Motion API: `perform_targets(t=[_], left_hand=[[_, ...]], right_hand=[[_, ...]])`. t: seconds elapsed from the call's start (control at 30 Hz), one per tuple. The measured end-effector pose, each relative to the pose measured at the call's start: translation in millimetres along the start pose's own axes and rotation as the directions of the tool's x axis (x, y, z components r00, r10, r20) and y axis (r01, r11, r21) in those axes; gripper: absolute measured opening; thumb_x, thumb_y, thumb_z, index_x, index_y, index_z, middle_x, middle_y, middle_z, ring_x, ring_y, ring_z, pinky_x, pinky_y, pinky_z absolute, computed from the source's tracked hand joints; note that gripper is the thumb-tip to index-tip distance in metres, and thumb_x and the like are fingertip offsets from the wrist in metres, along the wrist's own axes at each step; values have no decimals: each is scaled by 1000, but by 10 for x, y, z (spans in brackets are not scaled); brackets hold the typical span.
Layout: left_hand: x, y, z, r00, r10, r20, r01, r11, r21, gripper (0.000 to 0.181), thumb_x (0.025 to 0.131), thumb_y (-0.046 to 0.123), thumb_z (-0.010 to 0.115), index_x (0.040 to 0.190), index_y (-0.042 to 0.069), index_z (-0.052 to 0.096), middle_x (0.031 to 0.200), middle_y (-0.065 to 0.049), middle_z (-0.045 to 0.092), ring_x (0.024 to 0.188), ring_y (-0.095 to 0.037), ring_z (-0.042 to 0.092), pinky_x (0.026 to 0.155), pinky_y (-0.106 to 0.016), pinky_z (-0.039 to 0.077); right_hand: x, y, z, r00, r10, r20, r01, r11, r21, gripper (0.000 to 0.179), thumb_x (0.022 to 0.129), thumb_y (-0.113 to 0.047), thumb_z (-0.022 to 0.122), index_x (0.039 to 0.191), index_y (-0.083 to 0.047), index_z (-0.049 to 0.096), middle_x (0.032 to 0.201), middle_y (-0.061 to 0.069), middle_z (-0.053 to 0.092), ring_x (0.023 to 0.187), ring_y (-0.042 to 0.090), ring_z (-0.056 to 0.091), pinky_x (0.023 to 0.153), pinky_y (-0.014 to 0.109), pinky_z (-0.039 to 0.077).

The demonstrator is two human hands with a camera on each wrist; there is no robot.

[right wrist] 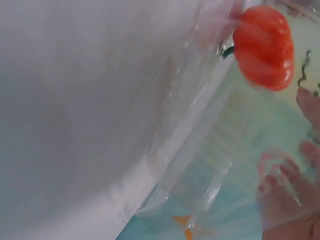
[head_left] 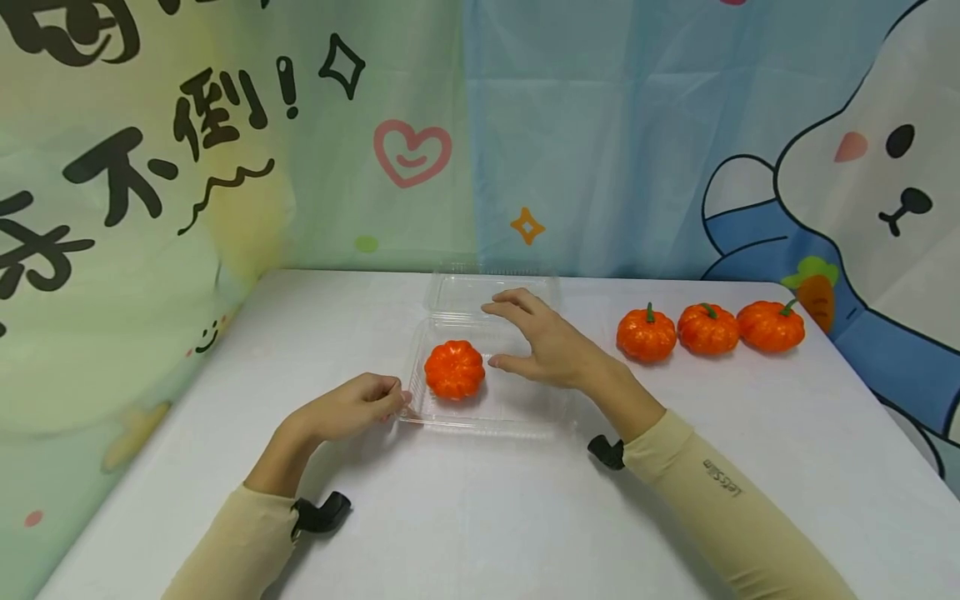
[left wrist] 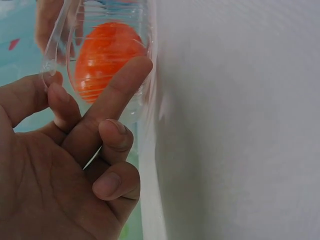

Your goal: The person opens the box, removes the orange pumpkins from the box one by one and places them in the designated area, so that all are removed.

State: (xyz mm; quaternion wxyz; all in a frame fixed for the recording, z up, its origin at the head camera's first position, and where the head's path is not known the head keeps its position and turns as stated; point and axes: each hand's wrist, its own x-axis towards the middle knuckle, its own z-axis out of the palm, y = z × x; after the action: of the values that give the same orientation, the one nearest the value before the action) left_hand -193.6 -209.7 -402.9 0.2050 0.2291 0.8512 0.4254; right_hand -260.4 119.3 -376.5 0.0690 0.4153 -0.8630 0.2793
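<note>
A clear plastic clamshell box (head_left: 525, 408) sits on the table with its lid (head_left: 491, 293) laid back. In its left half is a small orange pumpkin (head_left: 454, 370), stem side down; the green stem shows beneath it in the right wrist view. My left hand (head_left: 362, 406) pinches the rim at the box's near left corner between thumb and index finger, as the left wrist view (left wrist: 52, 82) shows. Over the box, just right of the pumpkin, hovers my right hand (head_left: 543, 343), its fingers spread and apart from the pumpkin (right wrist: 264, 48).
Three more orange pumpkins with green stems stand in a row at the right: a near one (head_left: 646, 333), a middle one (head_left: 707, 329) and a far right one (head_left: 771, 326). A printed cloth (head_left: 600, 150) hangs behind the white table (head_left: 487, 517).
</note>
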Motion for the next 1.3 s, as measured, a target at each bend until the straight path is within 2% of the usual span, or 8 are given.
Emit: perform_targets(t=[0.3,0.53,0.97,1.13,1.3], left_hand=[[-10,12,-11,1000,5,5,-5,1000,6,33,108,26,49,88,1,57,71,0,47,65,-12,40,60,-25,32],[-15,3,-20,1000,13,7,-13,1000,0,33,108,24,49,87,0,56,70,1,45,62,-11,39,58,-25,30],[1,15,-19,1000,22,14,-22,1000,6,34,108,23,50,86,-3,54,66,2,41,59,-11,33,55,-25,26],[4,18,-4,1000,25,10,-25,1000,-6,35,108,23,49,85,-3,54,67,3,42,59,-10,35,56,-24,27],[-2,10,3,1000,15,6,-15,1000,-11,36,108,24,49,85,-3,54,66,3,41,59,-10,34,56,-25,27]], right_hand=[[57,-188,115,998,-9,59,6,999,48,67,89,-24,82,147,-13,52,151,15,43,138,32,46,110,48,45],[114,-266,192,993,-20,113,17,999,28,64,89,-27,82,146,-18,54,153,13,43,138,31,45,110,46,45],[170,-336,295,988,-42,150,45,999,-16,64,87,-30,84,144,-19,57,156,13,42,142,32,41,114,46,41],[176,-351,344,985,-47,165,54,998,-36,64,86,-30,85,143,-19,59,153,10,46,142,29,42,113,44,42],[169,-356,362,982,-35,186,51,995,-81,63,86,-30,84,144,-23,60,141,5,50,130,24,48,106,39,48]])
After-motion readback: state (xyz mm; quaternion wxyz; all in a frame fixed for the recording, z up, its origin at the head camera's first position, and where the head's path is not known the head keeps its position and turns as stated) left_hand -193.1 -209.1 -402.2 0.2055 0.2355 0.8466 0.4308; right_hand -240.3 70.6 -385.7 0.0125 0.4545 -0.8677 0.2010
